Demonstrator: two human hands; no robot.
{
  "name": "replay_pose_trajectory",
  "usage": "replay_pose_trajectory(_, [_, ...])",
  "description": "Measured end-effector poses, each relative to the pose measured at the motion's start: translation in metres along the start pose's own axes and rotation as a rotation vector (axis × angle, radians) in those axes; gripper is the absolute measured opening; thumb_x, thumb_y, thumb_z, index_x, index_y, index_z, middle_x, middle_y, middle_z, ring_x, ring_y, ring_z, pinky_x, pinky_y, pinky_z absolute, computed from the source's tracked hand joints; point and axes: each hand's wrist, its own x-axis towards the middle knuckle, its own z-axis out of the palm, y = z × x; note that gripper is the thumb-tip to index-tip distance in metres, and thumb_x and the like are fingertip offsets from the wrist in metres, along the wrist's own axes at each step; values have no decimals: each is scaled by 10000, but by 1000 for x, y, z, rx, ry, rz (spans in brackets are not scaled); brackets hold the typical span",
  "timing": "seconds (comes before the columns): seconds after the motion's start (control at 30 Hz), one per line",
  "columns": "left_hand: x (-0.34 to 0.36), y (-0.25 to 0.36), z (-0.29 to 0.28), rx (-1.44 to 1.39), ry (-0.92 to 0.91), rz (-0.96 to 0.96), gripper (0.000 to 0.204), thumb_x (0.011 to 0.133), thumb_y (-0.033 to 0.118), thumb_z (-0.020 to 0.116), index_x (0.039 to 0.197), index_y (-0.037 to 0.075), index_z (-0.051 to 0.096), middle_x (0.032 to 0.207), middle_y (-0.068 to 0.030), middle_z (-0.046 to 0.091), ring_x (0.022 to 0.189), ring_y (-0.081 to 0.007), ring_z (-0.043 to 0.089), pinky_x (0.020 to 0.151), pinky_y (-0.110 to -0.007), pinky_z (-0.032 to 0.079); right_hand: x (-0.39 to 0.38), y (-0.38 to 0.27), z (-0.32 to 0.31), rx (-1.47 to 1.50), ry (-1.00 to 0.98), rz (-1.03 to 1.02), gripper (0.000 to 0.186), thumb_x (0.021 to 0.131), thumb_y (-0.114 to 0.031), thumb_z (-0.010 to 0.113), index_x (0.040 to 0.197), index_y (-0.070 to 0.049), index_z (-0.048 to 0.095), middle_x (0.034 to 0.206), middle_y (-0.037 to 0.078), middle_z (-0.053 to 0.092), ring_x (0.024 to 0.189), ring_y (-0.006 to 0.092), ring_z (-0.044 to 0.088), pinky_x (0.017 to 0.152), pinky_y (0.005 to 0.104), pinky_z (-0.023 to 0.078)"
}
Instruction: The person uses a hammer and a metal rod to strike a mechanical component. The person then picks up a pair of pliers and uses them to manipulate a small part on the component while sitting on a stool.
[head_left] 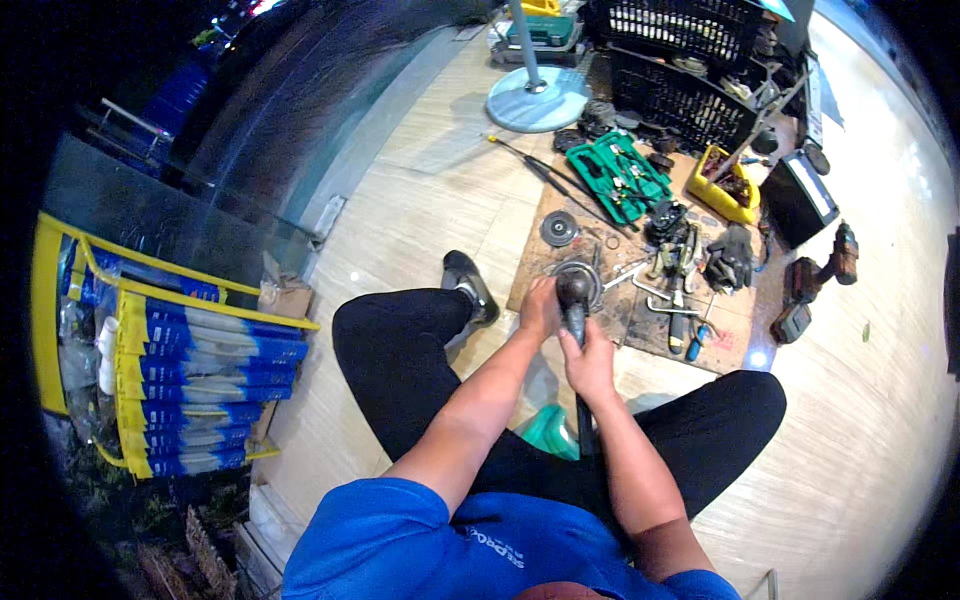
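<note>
Between my knees I hold a long dark tool [575, 318] with a rounded, knob-like head and a straight shaft running back toward me; its exact kind I cannot make out. My right hand [590, 360] is wrapped round the shaft just below the head. Close beside the head, my left hand [540, 308] is closed at the near-left edge of a round metal part [592, 272]. Its fingertips are partly hidden, so what they grip is unclear. The round part lies under the tool's head on a brown board [535, 270]. Another dark disc [559, 228] rests just beyond.
A green tool case [618, 175] lies open on the board's far side. Pliers [690, 250], hex keys [655, 297] and a dark glove [733, 255] crowd its right half. Beyond are a yellow bin [722, 190] and black crates [680, 95]; a cordless drill [845, 253] lies right.
</note>
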Motion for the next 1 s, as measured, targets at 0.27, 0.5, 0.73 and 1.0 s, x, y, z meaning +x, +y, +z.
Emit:
replay_pose_trajectory(0.27, [-21,-56,52,-962,124,-766,294,962,302,466,1008,65,634,949,-119,600,874,-229,542,829,-395,440,-1,16,8,28,-12,48,299,866,-229,662,997,26,577,844,274,642,838,460,629,721,479,496])
replay_pose_trajectory(0.5, [-14,-51,51,-658,22,-419,179,920,147,488,982,81,642,892,-105,599,891,-237,596,801,-369,477,-1,24,3,-12,-25,85,308,873,-249,658,970,19,543,844,295,624,854,483,606,717,508,480])
replay_pose_trajectory(0.73, [-13,-86,30,-816,35,-573,296,952,323,469,1048,110,651,1000,-49,650,905,-185,638,826,-345,522,4,9,17,28,-43,47,293,865,-238,657,976,10,547,859,294,626,860,495,595,725,520,477])
replay_pose_trajectory(1.0, [-10,-18,41,-838,-14,-781,385,982,339,395,1121,75,639,1052,-71,651,989,-229,619,899,-365,509,1,22,1,-14,-33,117,319,869,-256,643,1016,7,538,905,300,630,901,495,592,762,532,483])
